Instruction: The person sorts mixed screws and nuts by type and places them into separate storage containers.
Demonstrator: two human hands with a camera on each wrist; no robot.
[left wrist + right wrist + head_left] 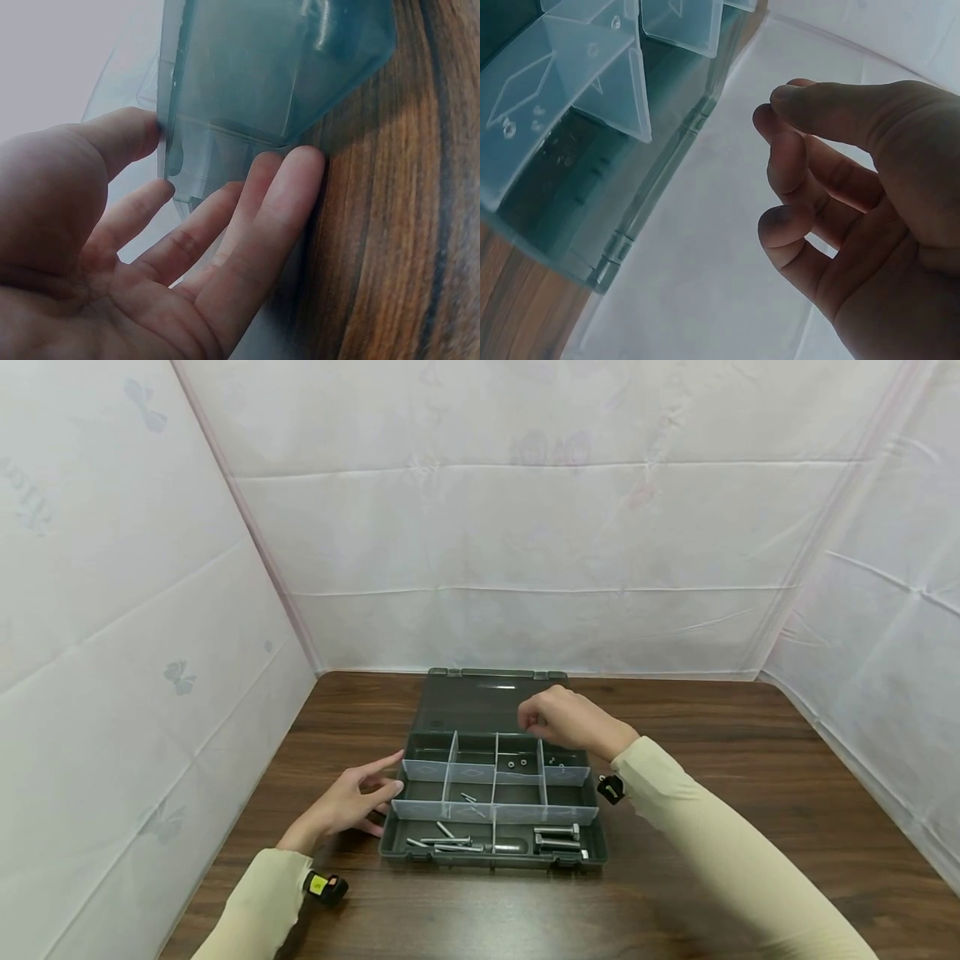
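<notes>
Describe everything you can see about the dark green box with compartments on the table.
The organizer box is dark grey-green plastic and lies open on the brown wooden table, its lid folded back flat toward the wall. Translucent dividers split the tray into compartments. The near row holds long bolts and screws; a far cell holds small nuts. The left hand touches its left side with straight fingers. The right hand hovers above the far row with its fingertips together.
</notes>
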